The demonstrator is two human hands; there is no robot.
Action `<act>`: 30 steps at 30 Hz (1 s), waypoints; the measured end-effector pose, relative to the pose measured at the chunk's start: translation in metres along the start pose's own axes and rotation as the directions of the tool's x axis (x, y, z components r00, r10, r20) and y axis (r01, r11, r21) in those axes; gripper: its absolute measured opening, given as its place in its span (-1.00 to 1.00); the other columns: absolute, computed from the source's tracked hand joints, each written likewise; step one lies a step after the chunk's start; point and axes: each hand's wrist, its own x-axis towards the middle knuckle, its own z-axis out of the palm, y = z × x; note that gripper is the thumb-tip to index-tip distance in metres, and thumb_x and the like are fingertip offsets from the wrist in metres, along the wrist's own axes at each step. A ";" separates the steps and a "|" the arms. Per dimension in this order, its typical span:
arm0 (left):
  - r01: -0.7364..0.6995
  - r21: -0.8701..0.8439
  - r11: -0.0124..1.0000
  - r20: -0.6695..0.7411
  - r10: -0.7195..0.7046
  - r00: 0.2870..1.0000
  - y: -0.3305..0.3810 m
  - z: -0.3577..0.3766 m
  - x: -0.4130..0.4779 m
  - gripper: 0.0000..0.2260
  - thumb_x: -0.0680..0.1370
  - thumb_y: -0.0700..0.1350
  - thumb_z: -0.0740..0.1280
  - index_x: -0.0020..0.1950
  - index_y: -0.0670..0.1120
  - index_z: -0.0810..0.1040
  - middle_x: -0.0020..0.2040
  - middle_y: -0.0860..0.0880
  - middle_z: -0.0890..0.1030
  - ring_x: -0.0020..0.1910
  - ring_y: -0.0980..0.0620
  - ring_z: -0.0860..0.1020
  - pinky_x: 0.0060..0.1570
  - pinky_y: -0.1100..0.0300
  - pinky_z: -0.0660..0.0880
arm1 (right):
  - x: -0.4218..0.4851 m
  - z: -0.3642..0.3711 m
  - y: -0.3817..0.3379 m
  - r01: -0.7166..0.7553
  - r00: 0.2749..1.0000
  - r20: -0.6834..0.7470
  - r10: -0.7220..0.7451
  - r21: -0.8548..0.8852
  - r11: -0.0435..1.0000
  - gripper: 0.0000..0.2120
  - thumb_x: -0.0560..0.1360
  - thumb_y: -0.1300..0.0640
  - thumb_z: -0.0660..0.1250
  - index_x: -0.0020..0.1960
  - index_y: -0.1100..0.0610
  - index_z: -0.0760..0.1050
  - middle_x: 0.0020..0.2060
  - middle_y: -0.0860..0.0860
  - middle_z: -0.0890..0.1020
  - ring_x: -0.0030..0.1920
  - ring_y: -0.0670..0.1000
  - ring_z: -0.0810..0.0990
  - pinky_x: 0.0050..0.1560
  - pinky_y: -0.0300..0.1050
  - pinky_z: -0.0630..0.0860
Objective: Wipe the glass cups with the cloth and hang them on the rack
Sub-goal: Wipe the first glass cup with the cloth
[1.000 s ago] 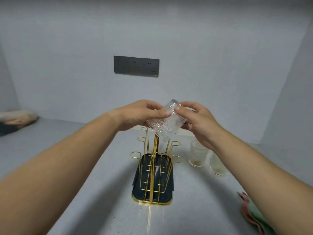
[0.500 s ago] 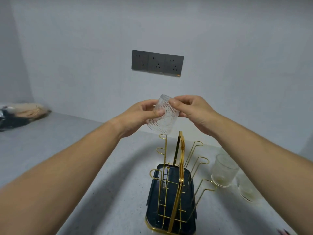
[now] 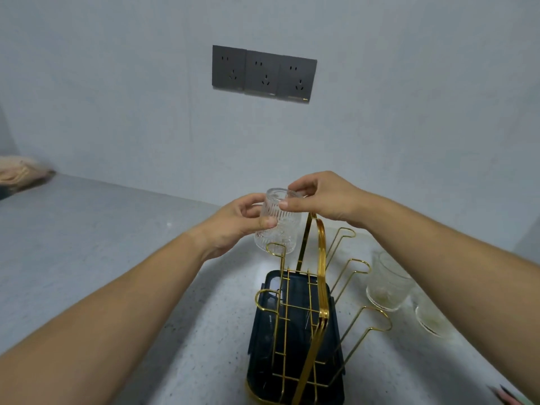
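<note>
A ribbed clear glass cup (image 3: 279, 229) hangs upside down in the air, mouth downward, just above the far left peg of the gold wire rack (image 3: 321, 258). My left hand (image 3: 236, 226) grips its side with thumb and fingers. My right hand (image 3: 318, 197) pinches its upturned base from the right. The peg's loop overlaps the cup's rim; whether it is inside the cup is unclear. The rack stands on a dark tray (image 3: 263, 361). Two more glass cups (image 3: 387, 283) (image 3: 431, 317) stand upright to the right of the rack.
A grey speckled counter (image 3: 102, 244) runs to a grey wall with a triple socket panel (image 3: 264, 73). A bit of pink cloth (image 3: 510, 397) shows at the bottom right corner. Beige fabric (image 3: 20, 171) lies at the far left.
The cup has turned from tilted to upright with its mouth down and has come lower, onto the rack's far left peg. Both hands kept hold of it.
</note>
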 end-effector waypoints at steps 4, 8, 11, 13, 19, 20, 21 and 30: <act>0.032 -0.028 0.999 -0.005 -0.032 0.999 -0.017 0.000 -0.003 -0.39 0.40 -0.22 0.52 0.44 -0.09 0.50 0.24 -0.15 0.71 0.26 -0.07 0.67 0.30 0.09 0.52 | 0.005 0.004 0.001 -0.046 0.996 0.080 0.050 -0.055 0.997 -0.46 0.36 -0.10 0.60 0.25 0.11 0.61 0.08 -0.01 0.69 0.14 -0.04 0.64 0.19 -0.15 0.54; 0.057 -0.025 0.998 0.005 -0.056 0.998 -0.026 0.001 -0.006 -0.45 0.49 -0.34 0.47 0.46 -0.10 0.48 0.27 -0.16 0.70 0.24 -0.04 0.68 0.20 0.21 0.56 | 0.007 0.002 -0.004 -0.087 0.979 0.174 0.106 -0.111 0.990 -0.56 0.35 -0.03 0.63 0.14 0.12 0.62 0.05 0.05 0.72 0.14 0.02 0.65 0.30 0.00 0.53; 0.057 -0.044 0.997 0.016 -0.056 0.998 -0.032 0.000 -0.007 -0.38 0.42 -0.27 0.51 0.47 -0.11 0.47 0.28 -0.18 0.69 0.27 -0.11 0.66 0.33 0.06 0.52 | 0.010 0.002 -0.007 -0.108 0.966 0.215 0.140 -0.153 0.982 -0.52 0.32 -0.03 0.64 0.14 0.11 0.60 0.06 0.07 0.71 0.13 0.04 0.66 0.32 0.05 0.52; 0.059 -0.054 0.997 0.016 -0.058 0.998 -0.037 -0.001 -0.007 -0.37 0.42 -0.30 0.52 0.48 -0.13 0.46 0.29 -0.20 0.67 0.31 -0.15 0.63 0.38 0.00 0.50 | 0.012 0.003 -0.008 -0.122 0.959 0.229 0.164 -0.189 0.974 -0.50 0.29 -0.06 0.65 0.14 0.09 0.60 0.07 0.08 0.71 0.14 0.04 0.65 0.33 0.08 0.51; 0.059 -0.057 0.997 0.015 -0.058 0.998 -0.043 -0.002 -0.007 -0.42 0.49 -0.42 0.45 0.48 -0.15 0.46 0.32 -0.20 0.65 0.34 -0.16 0.61 0.33 0.08 0.54 | 0.017 0.005 -0.013 -0.148 0.943 0.260 0.206 -0.227 0.963 -0.53 0.28 -0.07 0.65 0.11 0.05 0.62 0.10 0.08 0.69 0.17 0.04 0.62 0.37 0.10 0.46; 0.057 -0.062 0.996 0.010 -0.056 0.998 -0.044 -0.002 -0.007 -0.42 0.49 -0.42 0.45 0.48 -0.14 0.46 0.32 -0.20 0.66 0.34 -0.15 0.61 0.33 0.08 0.53 | 0.016 0.005 -0.014 -0.147 0.943 0.262 0.205 -0.225 0.963 -0.53 0.29 -0.06 0.65 0.12 0.06 0.62 0.10 0.08 0.69 0.17 0.04 0.62 0.38 0.10 0.46; 0.056 -0.068 0.996 0.007 -0.055 0.998 -0.044 -0.002 -0.008 -0.42 0.49 -0.42 0.45 0.49 -0.14 0.46 0.33 -0.19 0.65 0.34 -0.15 0.61 0.33 0.07 0.53 | 0.016 0.006 -0.013 -0.146 0.943 0.262 0.204 -0.222 0.964 -0.54 0.30 -0.05 0.64 0.12 0.06 0.62 0.10 0.08 0.69 0.17 0.04 0.62 0.38 0.10 0.45; 0.044 -0.075 0.996 0.007 -0.044 0.999 -0.042 0.000 -0.010 -0.35 0.40 -0.29 0.51 0.49 -0.13 0.46 0.33 -0.14 0.66 0.35 -0.07 0.61 0.37 0.08 0.49 | 0.009 0.007 -0.008 -0.165 0.956 0.228 0.187 -0.115 0.980 -0.45 0.40 -0.05 0.58 0.31 0.10 0.54 0.15 0.05 0.65 0.14 -0.06 0.58 0.42 -0.01 0.36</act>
